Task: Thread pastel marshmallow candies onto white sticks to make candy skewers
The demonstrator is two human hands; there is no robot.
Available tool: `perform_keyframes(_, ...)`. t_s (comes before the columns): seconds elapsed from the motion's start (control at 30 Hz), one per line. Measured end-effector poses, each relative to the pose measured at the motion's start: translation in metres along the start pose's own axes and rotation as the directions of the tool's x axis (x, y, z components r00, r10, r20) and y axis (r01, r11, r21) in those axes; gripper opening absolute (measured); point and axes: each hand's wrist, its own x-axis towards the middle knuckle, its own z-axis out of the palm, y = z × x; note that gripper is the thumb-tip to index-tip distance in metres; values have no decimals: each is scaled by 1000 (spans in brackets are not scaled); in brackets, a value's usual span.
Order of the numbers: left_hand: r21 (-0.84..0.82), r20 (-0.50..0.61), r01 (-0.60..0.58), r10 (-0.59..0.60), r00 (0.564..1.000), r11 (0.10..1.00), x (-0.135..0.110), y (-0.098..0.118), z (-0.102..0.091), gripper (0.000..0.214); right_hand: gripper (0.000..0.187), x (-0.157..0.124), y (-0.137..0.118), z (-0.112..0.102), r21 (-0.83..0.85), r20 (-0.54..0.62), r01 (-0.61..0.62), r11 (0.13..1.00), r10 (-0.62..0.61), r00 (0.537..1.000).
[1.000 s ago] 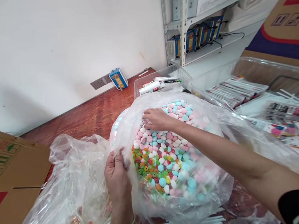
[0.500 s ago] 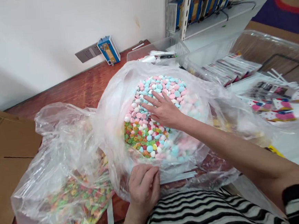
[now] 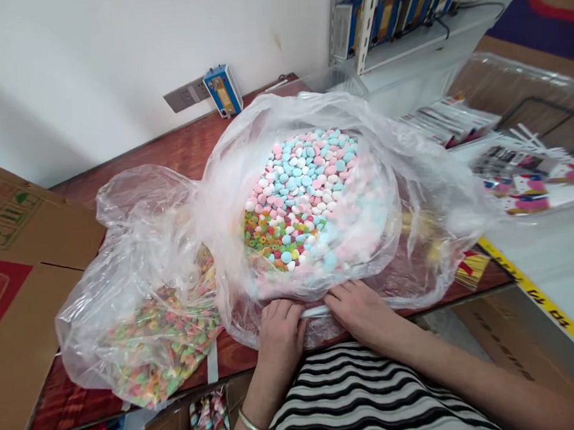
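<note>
A large clear plastic bag [image 3: 241, 139] lies wide open on the table, showing pink, blue and white candies [image 3: 308, 173]. Green, orange and red ring candies [image 3: 269, 239] are mixed in at its left side. At the near edge of the bag, a bundle of thin white sticks [image 3: 317, 310] spans the gap between my hands. My left hand [image 3: 280, 325] is closed at the left end of the sticks. Across from it, my right hand [image 3: 358, 307] has its fingers curled over their right end. The fingertips of both hands are partly hidden.
Another clear bag [image 3: 145, 252] holding ring candies slumps at the left, beside a cardboard box [image 3: 28, 275]. A blue device [image 3: 223, 91] stands by the wall. To the right are printed packets [image 3: 523, 183] and yellow tape [image 3: 547, 307]. Below the table edge, wrapped candies [image 3: 208, 423] show.
My right hand has left the candies, where it lay spread, and come back to the bag's near edge beside my left hand, its fingers now curled. The view has shifted slightly.
</note>
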Motion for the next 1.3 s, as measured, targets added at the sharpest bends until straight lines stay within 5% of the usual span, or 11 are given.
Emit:
perform_keyframes(0.23,81,-71,-75,81,994,994,7,4,16,17,9,-5,-3,7,-53,-72,-59,997,55,996)
perform_keyframes(0.57,278,134,-107,71,988,955,12,17,21,28,14,2,-12,15,-24,-85,2,1000,-4,996)
perform_keyframes(0.83,278,169,-193,150,974,941,2,4,19,35,11,-3,-11,14,84,-31,66,994,-63,998)
perform_keyframes(0.97,252,256,-158,92,962,955,5,3,20,35,19,-2,-15,16,73,19,35,997,-36,999)
perform_keyframes(1.17,-19,325,-35,39,945,999,10,6,3,36,17,2,-6,5,177,100,30,984,-49,994)
perform_keyframes(1.3,-350,249,166,-80,965,922,16,7,-28,27,14,3,5,-13,268,159,-10,963,-34,987)
